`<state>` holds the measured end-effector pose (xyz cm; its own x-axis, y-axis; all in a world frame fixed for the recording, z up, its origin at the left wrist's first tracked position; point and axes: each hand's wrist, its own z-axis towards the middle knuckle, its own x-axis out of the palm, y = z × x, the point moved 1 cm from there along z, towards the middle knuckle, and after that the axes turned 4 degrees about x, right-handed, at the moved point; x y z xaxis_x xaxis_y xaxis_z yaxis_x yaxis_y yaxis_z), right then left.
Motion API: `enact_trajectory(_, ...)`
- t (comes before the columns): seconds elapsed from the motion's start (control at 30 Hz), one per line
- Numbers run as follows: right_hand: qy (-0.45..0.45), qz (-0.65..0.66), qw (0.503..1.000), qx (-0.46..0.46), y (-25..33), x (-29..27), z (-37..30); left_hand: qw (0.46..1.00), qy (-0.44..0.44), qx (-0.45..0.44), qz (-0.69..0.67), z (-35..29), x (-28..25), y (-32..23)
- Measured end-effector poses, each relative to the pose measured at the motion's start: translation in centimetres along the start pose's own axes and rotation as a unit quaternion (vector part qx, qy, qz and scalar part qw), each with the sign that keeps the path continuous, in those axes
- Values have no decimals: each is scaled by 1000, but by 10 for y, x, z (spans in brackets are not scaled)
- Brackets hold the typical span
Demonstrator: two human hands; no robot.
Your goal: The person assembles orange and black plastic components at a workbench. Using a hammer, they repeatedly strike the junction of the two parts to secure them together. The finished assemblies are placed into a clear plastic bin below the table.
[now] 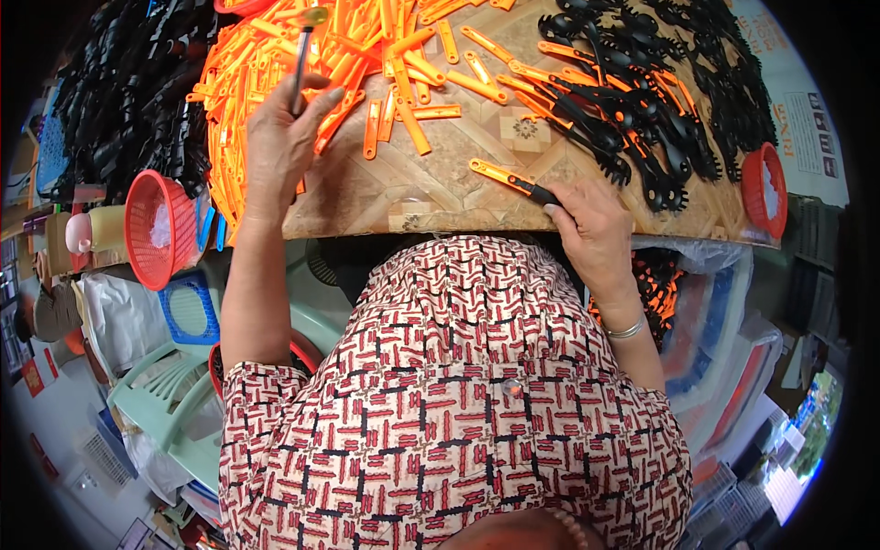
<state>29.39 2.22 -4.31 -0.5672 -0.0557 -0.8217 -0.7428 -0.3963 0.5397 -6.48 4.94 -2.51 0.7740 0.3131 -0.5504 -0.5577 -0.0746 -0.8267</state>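
Note:
My left hand (280,137) is raised over the left of the table, closed around a small hammer (302,64) with a metal shaft and a yellowish head. Close to the table's front edge, my right hand (594,229) grips a kitchen utensil by its black neck (543,194). An orange handle (500,174) joined to that neck points up and left, and the utensil's far end is hidden under my palm. Loose orange handles (266,82) lie heaped beyond my left hand. Black toothed utensils (655,137), some with orange handles fitted, are piled beyond my right.
More black pieces (128,101) cover the table's left end. A red basket (156,229) stands at the left edge, another red basket (765,192) at the right. The patterned tabletop (385,192) ends just before my body. A pale green chair (156,394) is below left.

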Motion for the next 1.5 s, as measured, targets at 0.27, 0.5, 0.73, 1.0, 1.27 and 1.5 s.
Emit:
enact_trajectory(0.27,28,71,997,18,9,0,-15,909,42,330,252,22,69,-40)
enact_trajectory(0.5,89,119,976,162,8,0,-30,812,148,414,383,62,88,-35)
enact_trajectory(0.73,120,155,957,213,-7,10,-39,960,33,273,-46,54,77,-49)
enact_trajectory(1.0,125,316,908,245,-24,29,-47,868,308,-130,-367,-41,118,-68)
enact_trajectory(1.27,122,299,911,256,-28,34,-63,902,305,-97,-289,-62,150,-68)
enact_trajectory(1.5,112,328,902,257,-32,41,-68,919,320,-82,-214,-61,163,-65)
